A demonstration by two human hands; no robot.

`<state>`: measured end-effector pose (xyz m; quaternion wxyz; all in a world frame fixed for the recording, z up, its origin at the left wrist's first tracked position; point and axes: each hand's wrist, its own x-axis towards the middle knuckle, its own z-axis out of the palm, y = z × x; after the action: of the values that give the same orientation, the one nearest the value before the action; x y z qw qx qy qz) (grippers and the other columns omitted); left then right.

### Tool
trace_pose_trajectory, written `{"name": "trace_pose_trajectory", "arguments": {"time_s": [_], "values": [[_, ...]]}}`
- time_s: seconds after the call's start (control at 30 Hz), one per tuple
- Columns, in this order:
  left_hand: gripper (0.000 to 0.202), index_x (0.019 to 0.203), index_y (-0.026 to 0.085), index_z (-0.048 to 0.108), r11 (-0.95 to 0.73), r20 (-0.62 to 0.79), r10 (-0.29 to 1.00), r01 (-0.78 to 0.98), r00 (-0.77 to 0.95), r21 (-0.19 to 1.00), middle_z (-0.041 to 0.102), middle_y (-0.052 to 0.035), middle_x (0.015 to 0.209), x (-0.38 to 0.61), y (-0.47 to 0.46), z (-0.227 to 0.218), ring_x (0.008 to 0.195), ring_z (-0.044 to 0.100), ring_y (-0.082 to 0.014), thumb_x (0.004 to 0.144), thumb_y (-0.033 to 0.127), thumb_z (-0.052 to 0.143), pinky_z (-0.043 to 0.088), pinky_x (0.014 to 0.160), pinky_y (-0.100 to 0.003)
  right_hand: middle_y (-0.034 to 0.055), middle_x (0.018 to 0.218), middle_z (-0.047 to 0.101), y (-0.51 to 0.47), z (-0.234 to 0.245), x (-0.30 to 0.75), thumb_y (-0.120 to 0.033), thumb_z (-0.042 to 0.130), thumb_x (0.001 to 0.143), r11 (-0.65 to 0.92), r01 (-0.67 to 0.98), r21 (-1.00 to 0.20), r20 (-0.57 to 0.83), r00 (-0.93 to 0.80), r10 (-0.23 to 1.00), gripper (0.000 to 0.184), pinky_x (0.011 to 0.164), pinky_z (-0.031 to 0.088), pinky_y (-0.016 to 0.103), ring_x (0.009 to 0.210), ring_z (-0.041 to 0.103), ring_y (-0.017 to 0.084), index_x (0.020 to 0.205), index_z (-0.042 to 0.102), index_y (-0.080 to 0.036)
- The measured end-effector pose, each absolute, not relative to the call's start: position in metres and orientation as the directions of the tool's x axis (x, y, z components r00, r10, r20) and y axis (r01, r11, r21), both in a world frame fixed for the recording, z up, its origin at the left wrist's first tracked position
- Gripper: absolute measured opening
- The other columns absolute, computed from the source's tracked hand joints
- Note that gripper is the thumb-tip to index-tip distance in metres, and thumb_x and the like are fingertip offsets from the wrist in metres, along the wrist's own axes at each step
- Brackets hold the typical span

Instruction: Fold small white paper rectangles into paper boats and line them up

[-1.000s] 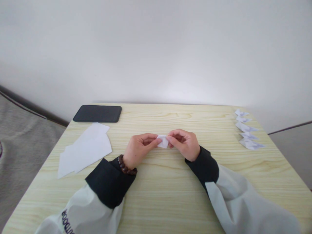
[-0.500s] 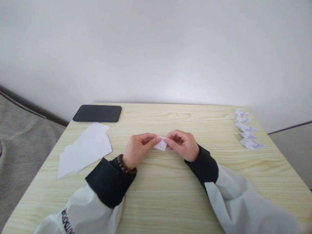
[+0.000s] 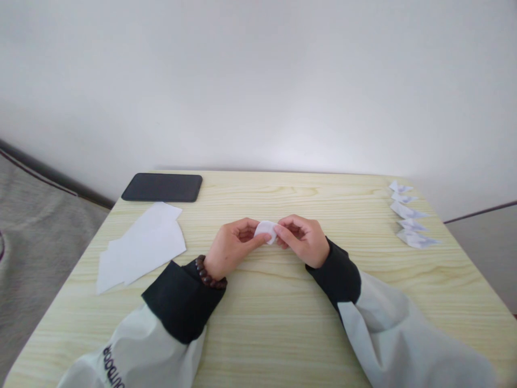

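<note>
A small piece of folded white paper (image 3: 266, 229) is held between my two hands, above the middle of the table. My left hand (image 3: 233, 242) pinches its left side, the thumb lying across the lower front and the fingers curled behind. On the other side, my right hand (image 3: 302, 237) grips the right edge between thumb and fingers. Both hands are closed on the paper. The fingertips behind it are partly hidden.
Several folded white paper shapes (image 3: 409, 209) stand in a column at the right edge of the wooden table (image 3: 258, 328). Overlapping white paper sheets (image 3: 145, 248) lie on the left, with a black phone (image 3: 162, 187) behind them. A white wall (image 3: 258, 86) rises behind the table.
The folded paper has been turned in my fingers, and a broader, rounded face now stands higher between the hands. My left thumb has shifted to its lower edge; both arms stay nearly in place.
</note>
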<state>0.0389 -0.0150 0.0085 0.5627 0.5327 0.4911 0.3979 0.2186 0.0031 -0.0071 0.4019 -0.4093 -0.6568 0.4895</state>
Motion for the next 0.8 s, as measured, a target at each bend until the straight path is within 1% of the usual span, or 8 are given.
{"name": "trace_pose_trajectory", "arguments": {"time_s": [0.1, 0.23, 0.5, 0.7, 0.8], "values": [[0.039, 0.085, 0.013, 0.065, 0.119, -0.133, 0.97, 0.08, 0.204, 0.99, 0.073, -0.0065, 0.085, 0.0388, -0.0152, 0.0084, 0.078, 0.067, -0.0195, 0.065, 0.045, 0.072, 0.053, 0.076, -0.031, 0.0015, 0.059, 0.063, 0.0031, -0.0067, 0.2191, -0.036, 0.06, 0.081, 0.223, 0.178, -0.958, 0.149, -0.353, 0.924, 0.02, 0.048, 0.049, 0.021, 0.049, 0.058, 0.01, 0.076, 0.061, -0.016], [0.036, 0.079, 0.014, 0.065, 0.134, -0.147, 0.967, 0.075, 0.21, 0.988, 0.073, -0.0043, 0.079, 0.0386, -0.0151, 0.0093, 0.075, 0.067, -0.0181, 0.062, 0.043, 0.075, 0.052, 0.073, -0.028, 0.0011, 0.057, 0.063, 0.0037, -0.0054, 0.2185, -0.035, 0.06, 0.081, 0.241, 0.203, -0.949, 0.157, -0.361, 0.919, 0.019, 0.048, 0.048, 0.02, 0.048, 0.058, 0.01, 0.076, 0.061, -0.016], [0.031, 0.073, 0.014, 0.064, 0.16, -0.174, 0.968, 0.09, 0.183, 0.983, 0.071, -0.0011, 0.071, 0.0392, -0.0149, 0.0094, 0.066, 0.064, -0.0143, 0.059, 0.038, 0.078, 0.05, 0.065, -0.023, 0.0019, 0.06, 0.065, 0.003, 0.0002, 0.2201, -0.033, 0.05, 0.088, 0.306, 0.246, -0.92, 0.172, -0.447, 0.878, 0.025, 0.053, 0.05, 0.019, 0.052, 0.061, 0.01, 0.078, 0.065, -0.015], [0.029, 0.071, 0.013, 0.061, 0.158, -0.179, 0.966, 0.125, 0.188, 0.98, 0.069, -0.0012, 0.069, 0.0397, -0.0156, 0.0115, 0.064, 0.062, -0.0132, 0.064, 0.038, 0.075, 0.047, 0.061, -0.023, 0.0023, 0.06, 0.065, 0.0028, -0.0007, 0.2213, -0.03, 0.048, 0.088, 0.323, 0.242, -0.915, 0.182, -0.468, 0.865, 0.024, 0.053, 0.049, 0.019, 0.053, 0.061, 0.01, 0.077, 0.063, -0.015], [0.028, 0.069, 0.013, 0.06, 0.145, -0.172, 0.968, 0.153, 0.184, 0.978, 0.068, -0.0012, 0.067, 0.0397, -0.0159, 0.0118, 0.062, 0.061, -0.0122, 0.065, 0.037, 0.074, 0.045, 0.059, -0.022, 0.0021, 0.06, 0.064, 0.0028, -0.001, 0.2219, -0.03, 0.05, 0.087, 0.366, 0.273, -0.89, 0.207, -0.475, 0.855, 0.023, 0.052, 0.047, 0.019, 0.052, 0.059, 0.01, 0.075, 0.062, -0.015]]}}
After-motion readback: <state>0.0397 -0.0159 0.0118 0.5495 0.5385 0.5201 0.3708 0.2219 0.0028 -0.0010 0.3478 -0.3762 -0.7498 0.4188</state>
